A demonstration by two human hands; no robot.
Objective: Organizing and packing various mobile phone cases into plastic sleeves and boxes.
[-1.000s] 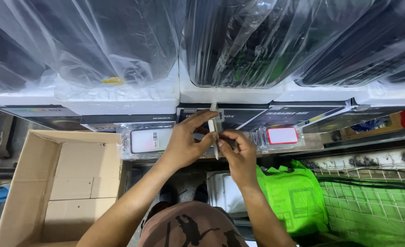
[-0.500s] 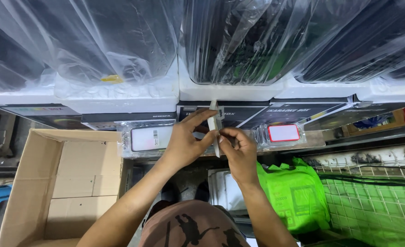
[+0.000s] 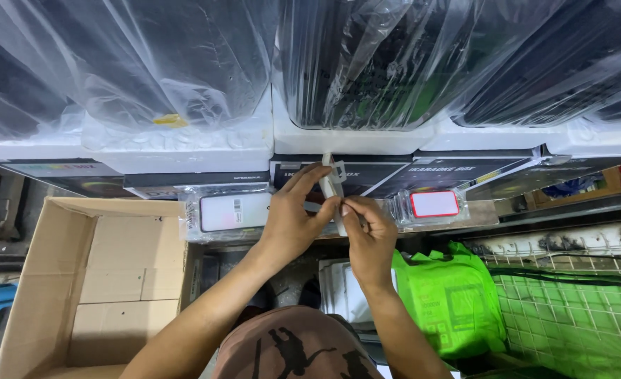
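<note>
My left hand point(image 3: 291, 217) grips a thin, flat clear-plastic packet point(image 3: 331, 181), held edge-on and upright over the narrow shelf point(image 3: 482, 212). My right hand point(image 3: 368, 235) pinches the packet's lower edge with thumb and forefinger, right beside the left fingers. Left of my hands lies a clear packet with a white phone case point(image 3: 228, 212). To the right lies a clear packet with a red-rimmed case point(image 3: 433, 204). What the held packet contains is hidden by its edge-on angle.
An open cardboard box point(image 3: 86, 274) stands at the lower left. A bright green bag point(image 3: 451, 298) and a green wire grid point(image 3: 577, 309) lie at the lower right. Large plastic-wrapped black units on white foam point(image 3: 184, 151) fill the top. My own cap point(image 3: 296, 347) shows below.
The packet has tilted slightly rightward and my right hand's fingers have moved up along its lower edge. The view has shifted a little; my left hand keeps its grip.
</note>
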